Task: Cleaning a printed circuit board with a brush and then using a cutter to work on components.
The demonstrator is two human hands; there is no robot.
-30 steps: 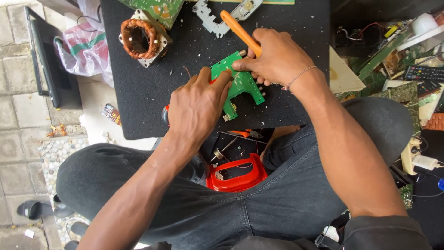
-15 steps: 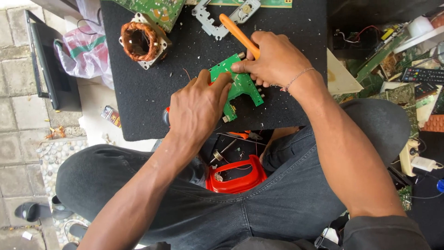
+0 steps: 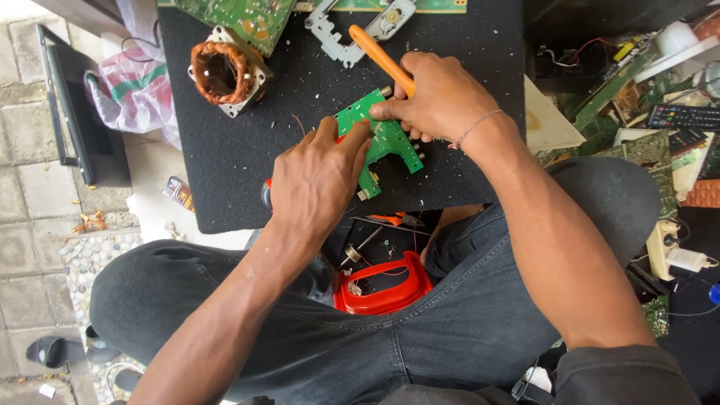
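A small green circuit board (image 3: 386,139) lies on a black mat (image 3: 247,150) across my lap. My left hand (image 3: 319,180) presses flat on the board's left side, and something red and black peeks out under its palm. My right hand (image 3: 442,97) grips an orange-handled tool (image 3: 379,56) and holds its tip against the board's upper edge. The tool's tip is hidden behind my fingers.
A copper-wound motor stator (image 3: 223,71), a large green circuit board (image 3: 247,15) and a grey metal bracket (image 3: 352,30) lie at the mat's far edge. A red tray (image 3: 386,289) with small tools sits between my legs. Scrap boards and a remote control (image 3: 686,116) are piled at right.
Both hands stay on the small green board with only slight shifts. The orange tool keeps nearly the same angle.
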